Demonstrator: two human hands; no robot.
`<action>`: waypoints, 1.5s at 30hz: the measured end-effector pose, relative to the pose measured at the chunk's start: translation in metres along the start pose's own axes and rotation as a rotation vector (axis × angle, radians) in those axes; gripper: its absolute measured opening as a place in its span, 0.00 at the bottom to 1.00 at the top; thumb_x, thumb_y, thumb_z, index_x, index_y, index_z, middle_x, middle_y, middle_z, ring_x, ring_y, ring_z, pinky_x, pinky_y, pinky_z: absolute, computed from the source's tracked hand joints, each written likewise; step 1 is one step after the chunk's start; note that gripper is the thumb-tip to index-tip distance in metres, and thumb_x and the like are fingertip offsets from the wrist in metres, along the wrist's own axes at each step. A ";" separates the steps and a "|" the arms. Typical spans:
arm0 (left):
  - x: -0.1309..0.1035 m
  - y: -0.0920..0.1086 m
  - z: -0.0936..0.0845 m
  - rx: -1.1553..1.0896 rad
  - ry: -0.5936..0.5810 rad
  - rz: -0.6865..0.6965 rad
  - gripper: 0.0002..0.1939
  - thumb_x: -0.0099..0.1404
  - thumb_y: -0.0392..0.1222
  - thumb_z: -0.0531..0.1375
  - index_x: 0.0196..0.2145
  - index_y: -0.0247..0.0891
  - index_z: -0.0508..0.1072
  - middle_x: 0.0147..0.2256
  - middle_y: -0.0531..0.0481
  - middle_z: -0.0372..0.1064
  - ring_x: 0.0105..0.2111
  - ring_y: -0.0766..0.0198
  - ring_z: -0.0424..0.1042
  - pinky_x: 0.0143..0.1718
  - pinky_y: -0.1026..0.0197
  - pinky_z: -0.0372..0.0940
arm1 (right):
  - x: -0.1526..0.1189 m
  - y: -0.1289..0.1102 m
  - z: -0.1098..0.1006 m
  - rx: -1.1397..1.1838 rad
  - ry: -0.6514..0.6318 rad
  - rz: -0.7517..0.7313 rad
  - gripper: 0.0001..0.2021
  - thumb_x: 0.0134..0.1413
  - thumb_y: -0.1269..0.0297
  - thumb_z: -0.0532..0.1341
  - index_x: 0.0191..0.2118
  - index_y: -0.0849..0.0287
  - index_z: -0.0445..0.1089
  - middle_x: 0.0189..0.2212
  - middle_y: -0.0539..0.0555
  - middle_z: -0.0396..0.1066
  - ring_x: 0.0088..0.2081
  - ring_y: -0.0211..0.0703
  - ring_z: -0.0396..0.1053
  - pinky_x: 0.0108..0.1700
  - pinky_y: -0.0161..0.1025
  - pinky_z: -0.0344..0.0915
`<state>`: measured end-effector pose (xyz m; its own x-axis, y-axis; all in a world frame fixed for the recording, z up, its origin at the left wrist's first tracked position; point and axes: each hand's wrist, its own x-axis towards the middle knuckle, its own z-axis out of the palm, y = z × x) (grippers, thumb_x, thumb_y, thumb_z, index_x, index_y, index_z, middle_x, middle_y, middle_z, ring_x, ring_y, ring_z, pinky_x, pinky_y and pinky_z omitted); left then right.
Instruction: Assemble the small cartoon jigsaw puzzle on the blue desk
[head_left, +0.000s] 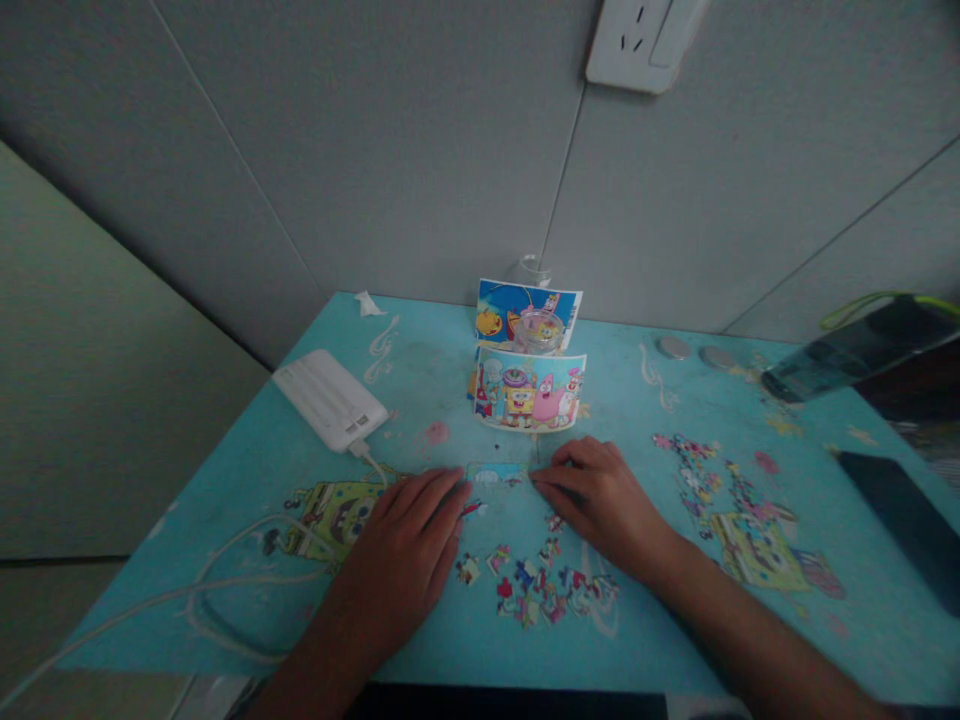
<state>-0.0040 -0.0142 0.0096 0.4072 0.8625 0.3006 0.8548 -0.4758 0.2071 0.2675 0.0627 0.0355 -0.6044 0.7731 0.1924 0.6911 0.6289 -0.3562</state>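
A short strip of joined jigsaw pieces (497,474) lies flat on the blue table between my hands. My left hand (412,540) rests palm down with its fingers stretched out, fingertips at the strip's left end. At the right end, my right hand (604,500) is closed, thumb and forefinger brought together; whatever is between them is too small to make out. Loose jigsaw pieces (551,595) lie scattered nearer to me, between my forearms. Just behind the strip stands a cartoon picture card (529,390), tilted up and facing me.
Behind that card, a second picture card (495,310) leans by a clear cup (538,330). More jigsaw pieces (694,470) lie to the right, near a dark phone-like slab (900,520) and a bottle (855,350). A white power bank (330,400) with a looping cable (247,580) is at left.
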 end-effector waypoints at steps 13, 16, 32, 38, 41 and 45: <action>-0.003 -0.002 0.001 0.022 -0.012 0.019 0.21 0.75 0.36 0.53 0.62 0.38 0.67 0.63 0.45 0.64 0.61 0.52 0.63 0.61 0.44 0.59 | -0.020 0.037 -0.016 0.046 -0.003 0.116 0.13 0.62 0.59 0.67 0.52 0.50 0.76 0.47 0.56 0.75 0.48 0.52 0.72 0.50 0.51 0.70; -0.002 -0.002 0.000 0.017 -0.018 0.022 0.20 0.75 0.37 0.52 0.62 0.39 0.67 0.62 0.45 0.67 0.60 0.51 0.64 0.61 0.43 0.61 | -0.018 0.035 -0.014 0.077 -0.017 0.108 0.10 0.63 0.60 0.66 0.50 0.50 0.77 0.46 0.55 0.75 0.48 0.50 0.73 0.50 0.49 0.70; -0.002 -0.002 -0.001 0.005 -0.019 0.029 0.21 0.74 0.35 0.53 0.63 0.39 0.67 0.62 0.47 0.67 0.60 0.51 0.64 0.60 0.44 0.59 | -0.006 0.027 -0.009 0.041 -0.025 -0.056 0.09 0.66 0.60 0.64 0.49 0.54 0.76 0.45 0.56 0.75 0.47 0.49 0.72 0.49 0.48 0.65; -0.001 -0.003 0.000 0.002 -0.017 0.031 0.22 0.74 0.35 0.53 0.63 0.39 0.67 0.62 0.47 0.67 0.60 0.51 0.64 0.60 0.44 0.60 | -0.004 0.024 -0.010 0.047 -0.018 -0.072 0.09 0.67 0.61 0.63 0.50 0.52 0.76 0.45 0.55 0.75 0.47 0.49 0.71 0.49 0.48 0.64; -0.001 -0.003 0.000 -0.007 -0.034 0.028 0.22 0.74 0.35 0.53 0.63 0.40 0.67 0.63 0.47 0.66 0.60 0.50 0.64 0.60 0.44 0.61 | -0.003 0.022 -0.011 0.026 -0.028 -0.105 0.08 0.68 0.63 0.60 0.47 0.51 0.78 0.44 0.55 0.75 0.45 0.48 0.71 0.48 0.48 0.63; -0.001 -0.002 -0.001 -0.009 -0.036 0.019 0.22 0.74 0.35 0.53 0.64 0.40 0.67 0.62 0.46 0.67 0.60 0.51 0.64 0.60 0.43 0.61 | -0.003 0.016 -0.012 -0.017 -0.027 -0.133 0.09 0.69 0.62 0.59 0.46 0.52 0.78 0.44 0.55 0.75 0.45 0.47 0.71 0.48 0.48 0.63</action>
<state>-0.0064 -0.0140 0.0098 0.4345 0.8590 0.2707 0.8440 -0.4932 0.2106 0.2855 0.0714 0.0404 -0.7016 0.6804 0.2119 0.6107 0.7273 -0.3132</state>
